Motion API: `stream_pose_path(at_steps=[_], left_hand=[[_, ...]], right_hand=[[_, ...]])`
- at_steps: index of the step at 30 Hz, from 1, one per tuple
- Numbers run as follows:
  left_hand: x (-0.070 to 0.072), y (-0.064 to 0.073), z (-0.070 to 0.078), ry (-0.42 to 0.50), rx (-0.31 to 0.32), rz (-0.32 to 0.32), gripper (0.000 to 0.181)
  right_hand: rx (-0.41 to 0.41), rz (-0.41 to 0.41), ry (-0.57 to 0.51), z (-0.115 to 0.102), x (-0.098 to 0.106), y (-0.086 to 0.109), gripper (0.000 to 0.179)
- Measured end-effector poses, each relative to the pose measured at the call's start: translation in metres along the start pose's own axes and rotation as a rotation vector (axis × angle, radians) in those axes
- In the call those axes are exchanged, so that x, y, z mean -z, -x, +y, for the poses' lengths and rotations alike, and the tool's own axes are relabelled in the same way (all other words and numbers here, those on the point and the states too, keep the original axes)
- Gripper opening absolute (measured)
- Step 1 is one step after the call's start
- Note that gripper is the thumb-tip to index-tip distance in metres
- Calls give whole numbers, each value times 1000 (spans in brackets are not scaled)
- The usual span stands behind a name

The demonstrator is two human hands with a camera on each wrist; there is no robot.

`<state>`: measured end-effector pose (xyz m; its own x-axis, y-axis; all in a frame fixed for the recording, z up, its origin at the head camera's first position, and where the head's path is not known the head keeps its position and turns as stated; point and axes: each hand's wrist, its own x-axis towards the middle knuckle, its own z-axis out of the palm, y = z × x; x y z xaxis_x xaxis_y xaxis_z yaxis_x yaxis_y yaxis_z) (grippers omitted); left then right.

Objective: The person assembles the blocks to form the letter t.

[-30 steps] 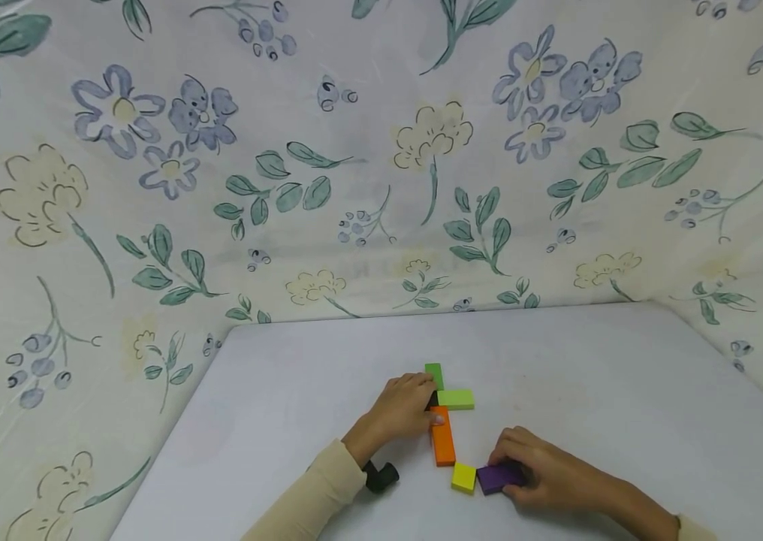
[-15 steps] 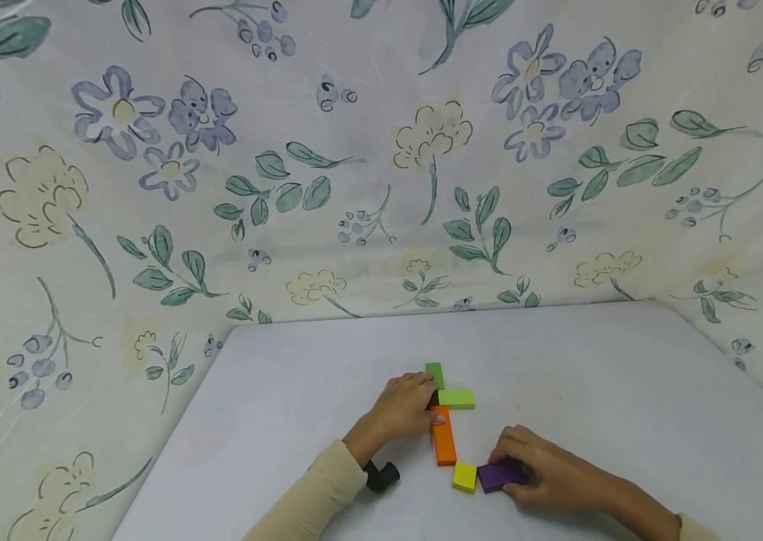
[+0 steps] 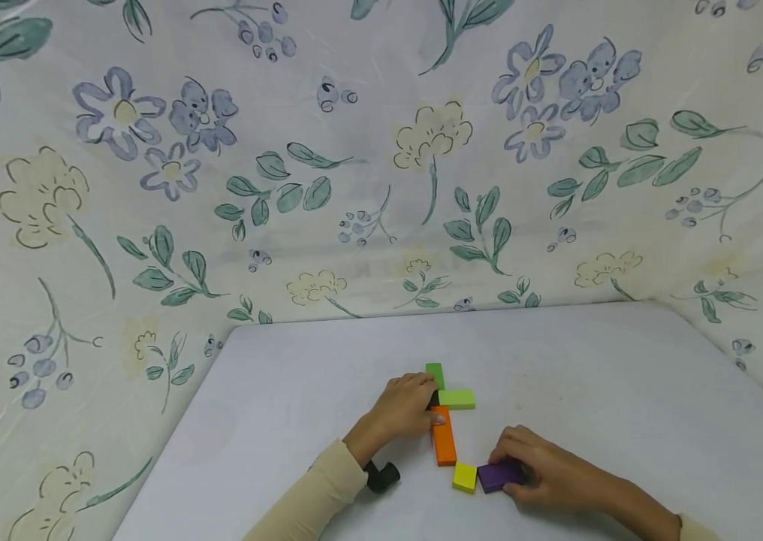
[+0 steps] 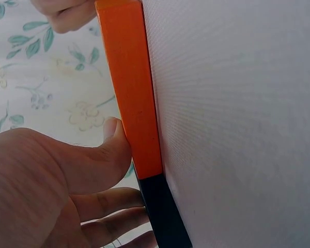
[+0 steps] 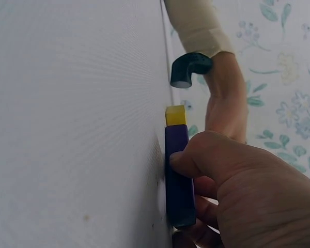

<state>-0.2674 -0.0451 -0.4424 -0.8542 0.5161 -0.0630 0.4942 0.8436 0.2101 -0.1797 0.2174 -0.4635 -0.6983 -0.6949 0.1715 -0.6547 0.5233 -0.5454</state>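
My left hand (image 3: 405,406) rests over the upper end of a row of coloured blocks. Its thumb lies on an orange block (image 3: 443,437), while the other fingers touch a black block (image 4: 164,209) mostly hidden beneath them in the head view. A green block (image 3: 434,374) lies past the fingertips, and a light green block (image 3: 456,399) sits crosswise beside the black one. With thumb and fingers, my right hand (image 3: 547,469) grips a purple block (image 3: 499,476) by its long sides, flat on the table. A yellow block (image 3: 465,477) lies between purple and orange.
The white table (image 3: 273,391) carries the blocks. A black curved device (image 3: 382,476) is worn under the left wrist, left of the yellow block. Flower-patterned cloth (image 3: 368,150) hangs behind the table and along its sides.
Both hands have held their places. The yellow and purple blocks have shifted very slightly right and away from me since a second ago.
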Motion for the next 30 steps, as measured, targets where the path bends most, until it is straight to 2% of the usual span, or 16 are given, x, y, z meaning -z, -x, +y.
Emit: stream_pose_path(at_steps=[7, 13, 20, 26, 30], left_hand=[[2, 0, -1, -3, -3, 7, 57], [4, 1, 0, -43, 4, 16, 55], [-4, 5, 5, -74, -17, 26, 52], [-3, 2, 3, -84, -18, 57, 50], [1, 3, 4, -78, -6, 50, 50]], right_hand=[[-30, -18, -14, -1, 3, -2, 29], [-41, -27, -27, 0, 3, -3, 29], [-68, -57, -45, 0, 0, 3, 28], [-30, -15, 7, -2, 1, 3, 32], [-13, -3, 14, 0, 0, 1, 36]])
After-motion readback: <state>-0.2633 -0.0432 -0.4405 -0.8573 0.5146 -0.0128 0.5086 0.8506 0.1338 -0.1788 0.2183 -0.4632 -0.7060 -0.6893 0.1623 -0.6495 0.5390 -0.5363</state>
